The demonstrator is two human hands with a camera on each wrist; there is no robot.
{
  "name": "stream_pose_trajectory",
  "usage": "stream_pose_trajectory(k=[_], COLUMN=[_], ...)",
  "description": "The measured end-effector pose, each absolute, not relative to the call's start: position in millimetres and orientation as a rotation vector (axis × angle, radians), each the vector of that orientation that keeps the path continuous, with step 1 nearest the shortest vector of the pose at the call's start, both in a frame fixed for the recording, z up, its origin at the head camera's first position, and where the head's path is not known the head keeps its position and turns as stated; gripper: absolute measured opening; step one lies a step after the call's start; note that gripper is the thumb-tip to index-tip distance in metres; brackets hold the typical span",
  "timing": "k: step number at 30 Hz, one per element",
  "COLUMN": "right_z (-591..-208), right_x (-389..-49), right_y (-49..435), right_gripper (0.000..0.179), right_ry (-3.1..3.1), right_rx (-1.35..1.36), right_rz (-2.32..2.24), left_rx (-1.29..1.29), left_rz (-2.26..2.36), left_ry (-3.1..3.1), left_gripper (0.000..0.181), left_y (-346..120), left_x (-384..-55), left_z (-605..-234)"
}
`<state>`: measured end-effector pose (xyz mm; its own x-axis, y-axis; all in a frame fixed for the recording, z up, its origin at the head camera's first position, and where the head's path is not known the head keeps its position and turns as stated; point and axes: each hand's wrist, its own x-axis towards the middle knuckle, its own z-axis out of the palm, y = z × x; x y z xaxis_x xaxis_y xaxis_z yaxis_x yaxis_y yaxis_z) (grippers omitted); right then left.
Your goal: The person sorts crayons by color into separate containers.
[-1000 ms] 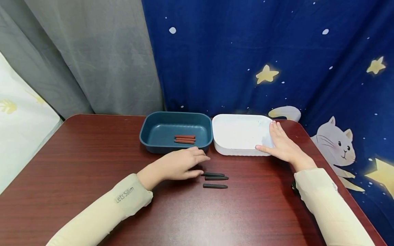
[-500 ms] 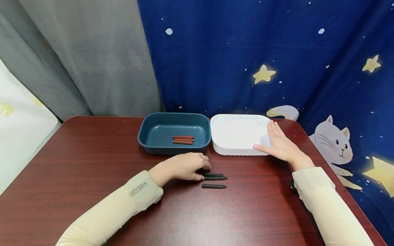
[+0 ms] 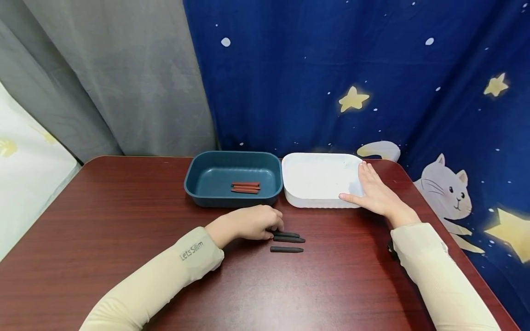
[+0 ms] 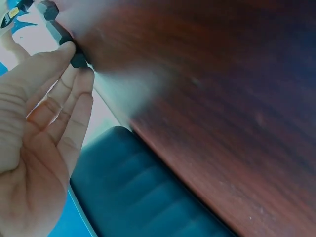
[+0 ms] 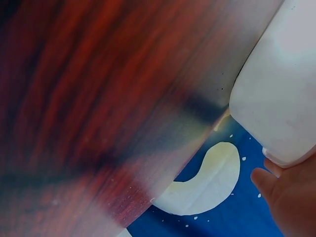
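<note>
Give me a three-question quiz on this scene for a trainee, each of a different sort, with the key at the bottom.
1. From the person's viewpoint, at which end of the white tub is the right hand?
A) Left end
B) Right end
C) Neither; it is at the middle

2. True or false: the reddish-brown crayons lie inside the blue tub.

3. How many black crayons show beside or at the fingers of the left hand?

Key
1. B
2. True
3. Three
</note>
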<state>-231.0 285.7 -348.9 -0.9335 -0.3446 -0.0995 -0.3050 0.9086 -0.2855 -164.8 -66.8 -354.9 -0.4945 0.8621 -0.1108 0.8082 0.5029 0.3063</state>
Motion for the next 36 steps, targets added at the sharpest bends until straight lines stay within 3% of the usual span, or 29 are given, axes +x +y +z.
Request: stream_pose_trajectory(k=[36], right_z=[-351.0], right_x=[-230.5], right_y=[286.2], right_gripper=[0.119], right_ry=[2.918], right_rx=[-0.484], right_rz=[-0.429], left_rx=[1.488], left_rz=[0.424], left_ry=[2.587], left_gripper=[0.019], left_y=[-67.5], left_x=[-176.3], left_z=[-327.5])
